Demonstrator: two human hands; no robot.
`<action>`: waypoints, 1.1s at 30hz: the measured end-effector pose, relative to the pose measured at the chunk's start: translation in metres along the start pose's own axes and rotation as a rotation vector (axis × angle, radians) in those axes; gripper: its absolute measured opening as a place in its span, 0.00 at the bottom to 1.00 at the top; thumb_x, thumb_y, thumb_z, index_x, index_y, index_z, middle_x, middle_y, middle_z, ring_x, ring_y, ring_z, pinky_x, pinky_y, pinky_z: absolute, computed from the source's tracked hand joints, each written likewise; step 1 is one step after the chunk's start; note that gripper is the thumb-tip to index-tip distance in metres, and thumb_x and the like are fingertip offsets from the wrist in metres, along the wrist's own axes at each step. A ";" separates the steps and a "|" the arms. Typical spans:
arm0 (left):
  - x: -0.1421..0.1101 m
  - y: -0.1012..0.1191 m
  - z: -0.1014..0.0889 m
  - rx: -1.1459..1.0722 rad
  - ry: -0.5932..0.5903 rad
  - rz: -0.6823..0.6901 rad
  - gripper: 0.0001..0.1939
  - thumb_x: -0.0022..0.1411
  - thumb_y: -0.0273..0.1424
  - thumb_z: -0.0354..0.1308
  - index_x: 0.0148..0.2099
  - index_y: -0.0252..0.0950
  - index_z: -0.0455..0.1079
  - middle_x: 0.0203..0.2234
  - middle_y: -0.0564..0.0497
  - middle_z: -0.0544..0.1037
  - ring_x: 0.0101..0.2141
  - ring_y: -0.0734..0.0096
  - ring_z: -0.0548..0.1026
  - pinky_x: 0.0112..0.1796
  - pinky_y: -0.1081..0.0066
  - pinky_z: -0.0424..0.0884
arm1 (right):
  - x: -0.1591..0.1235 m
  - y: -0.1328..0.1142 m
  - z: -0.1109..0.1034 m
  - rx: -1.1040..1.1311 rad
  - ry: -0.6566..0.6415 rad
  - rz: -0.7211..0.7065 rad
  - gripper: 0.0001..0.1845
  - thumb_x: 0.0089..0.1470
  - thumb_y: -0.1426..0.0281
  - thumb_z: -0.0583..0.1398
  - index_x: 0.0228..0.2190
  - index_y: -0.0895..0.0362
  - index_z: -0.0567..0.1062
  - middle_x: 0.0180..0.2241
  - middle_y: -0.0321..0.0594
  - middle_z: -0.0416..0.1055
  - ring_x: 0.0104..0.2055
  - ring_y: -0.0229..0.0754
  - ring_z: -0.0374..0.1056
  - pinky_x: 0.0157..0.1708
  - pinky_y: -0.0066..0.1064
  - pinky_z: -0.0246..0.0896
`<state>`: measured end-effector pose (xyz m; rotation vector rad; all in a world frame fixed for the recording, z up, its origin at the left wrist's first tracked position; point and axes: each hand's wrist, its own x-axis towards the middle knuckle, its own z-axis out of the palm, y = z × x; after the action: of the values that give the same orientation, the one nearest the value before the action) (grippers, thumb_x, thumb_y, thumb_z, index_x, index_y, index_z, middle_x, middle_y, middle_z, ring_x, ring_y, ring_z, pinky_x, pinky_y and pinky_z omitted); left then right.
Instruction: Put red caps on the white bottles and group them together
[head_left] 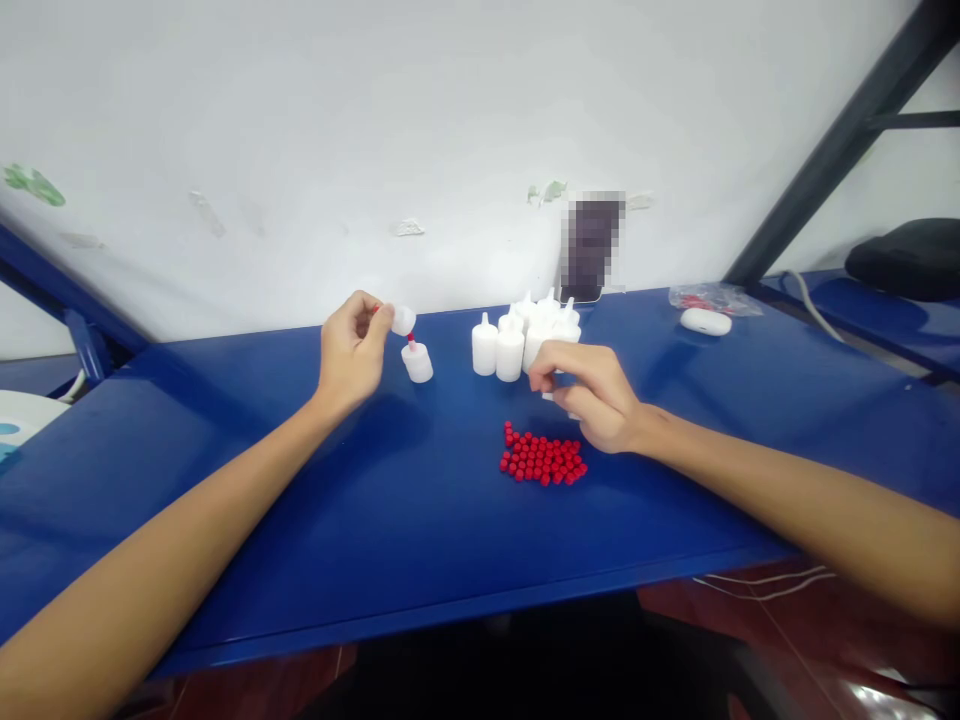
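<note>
My left hand (351,352) is raised over the blue table (300,520), fingers pinched on a small white bottle (403,320) with a bit of red at my fingertips. Just below it a white bottle with a red cap (417,361) stands on the table. My right hand (592,392) is closed round another white bottle (555,392), mostly hidden by the fingers, right in front of a group of several white bottles (525,335). A pile of small red caps (542,456) lies just before my right hand.
A white oval case (705,321) and a clear bag with red pieces (712,297) lie at the back right. A dark phone-like object (591,250) leans on the wall. A black metal brace (840,140) rises at the right, a black bag (907,258) beyond it.
</note>
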<state>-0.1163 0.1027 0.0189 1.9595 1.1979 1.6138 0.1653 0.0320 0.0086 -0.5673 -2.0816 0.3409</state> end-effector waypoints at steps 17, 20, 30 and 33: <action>-0.041 0.038 0.024 0.248 -0.682 0.377 0.10 0.65 0.30 0.53 0.47 0.37 0.70 0.25 0.55 0.70 0.24 0.76 0.65 0.30 0.74 0.62 | -0.003 -0.001 0.003 -0.087 -0.025 0.040 0.08 0.58 0.72 0.54 0.42 0.57 0.65 0.21 0.26 0.59 0.20 0.33 0.53 0.25 0.27 0.51; -0.050 0.044 0.036 0.242 -0.933 0.427 0.14 0.67 0.30 0.53 0.53 0.38 0.71 0.32 0.51 0.72 0.31 0.72 0.70 0.34 0.73 0.65 | -0.002 -0.001 0.004 -0.137 -0.031 0.046 0.09 0.58 0.72 0.56 0.42 0.56 0.64 0.22 0.26 0.62 0.21 0.32 0.56 0.24 0.26 0.52; -0.051 0.043 0.043 0.028 -0.843 0.115 0.09 0.65 0.34 0.60 0.42 0.36 0.78 0.31 0.50 0.77 0.28 0.75 0.71 0.31 0.74 0.66 | -0.004 0.002 -0.003 0.039 -0.068 -0.003 0.08 0.54 0.73 0.51 0.23 0.55 0.60 0.17 0.29 0.54 0.18 0.32 0.48 0.20 0.28 0.44; -0.055 0.049 0.045 -0.152 -0.745 -0.082 0.10 0.62 0.36 0.63 0.41 0.34 0.79 0.33 0.48 0.81 0.30 0.72 0.76 0.32 0.73 0.71 | -0.005 0.003 -0.002 0.048 -0.040 -0.022 0.08 0.52 0.72 0.50 0.23 0.54 0.57 0.19 0.32 0.55 0.22 0.36 0.50 0.23 0.31 0.45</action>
<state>-0.0558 0.0428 0.0048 2.0814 0.8046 0.7671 0.1705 0.0318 0.0045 -0.5125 -2.1104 0.3911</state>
